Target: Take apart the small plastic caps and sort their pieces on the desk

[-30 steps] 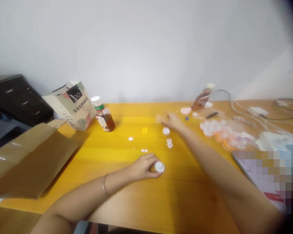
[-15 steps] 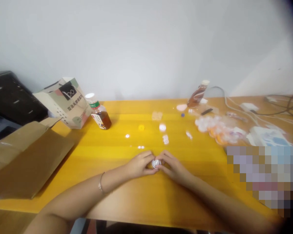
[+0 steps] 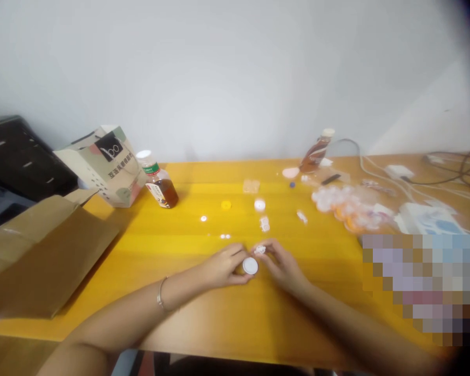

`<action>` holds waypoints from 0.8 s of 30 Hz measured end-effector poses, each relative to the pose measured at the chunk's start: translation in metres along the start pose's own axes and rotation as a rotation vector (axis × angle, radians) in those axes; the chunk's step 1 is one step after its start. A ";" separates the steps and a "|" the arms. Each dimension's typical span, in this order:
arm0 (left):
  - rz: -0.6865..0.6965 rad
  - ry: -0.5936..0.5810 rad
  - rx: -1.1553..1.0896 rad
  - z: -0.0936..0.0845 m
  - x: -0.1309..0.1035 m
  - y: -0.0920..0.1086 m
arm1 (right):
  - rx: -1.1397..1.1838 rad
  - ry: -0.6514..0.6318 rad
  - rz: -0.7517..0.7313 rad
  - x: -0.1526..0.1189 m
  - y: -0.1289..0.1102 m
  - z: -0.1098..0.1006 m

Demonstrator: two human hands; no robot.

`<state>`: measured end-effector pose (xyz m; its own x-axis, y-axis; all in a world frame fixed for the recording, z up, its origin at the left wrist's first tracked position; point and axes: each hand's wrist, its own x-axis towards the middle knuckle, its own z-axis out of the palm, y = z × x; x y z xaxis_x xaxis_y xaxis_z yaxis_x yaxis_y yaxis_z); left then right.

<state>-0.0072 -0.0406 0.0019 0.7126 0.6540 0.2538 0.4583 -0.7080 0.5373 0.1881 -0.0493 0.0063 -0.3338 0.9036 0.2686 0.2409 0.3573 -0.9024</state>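
White disc (image 3: 250, 266) in left hand (image 3: 226, 266), bag (image 3: 115, 183) bearing Chinese characters

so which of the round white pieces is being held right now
The round white disc in the left hand. The other round white pieces lie on the table, farther away; the right hand holds an irregular white piece.

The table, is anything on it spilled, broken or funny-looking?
No spill or damage shows on the table. The left bottle and right bottle seem to lean outward, probably just the camera bending things. Coarse squares hide part of the lower right.
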 end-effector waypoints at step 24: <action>-0.065 0.334 -0.477 -0.006 0.012 0.006 | 0.396 -0.306 0.254 0.017 -0.006 -0.006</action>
<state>0.0003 -0.0354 0.0129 0.4499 0.7952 0.4064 0.1501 -0.5159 0.8434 0.1862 -0.0348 0.0186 -0.5734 0.8187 -0.0306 0.0078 -0.0320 -0.9995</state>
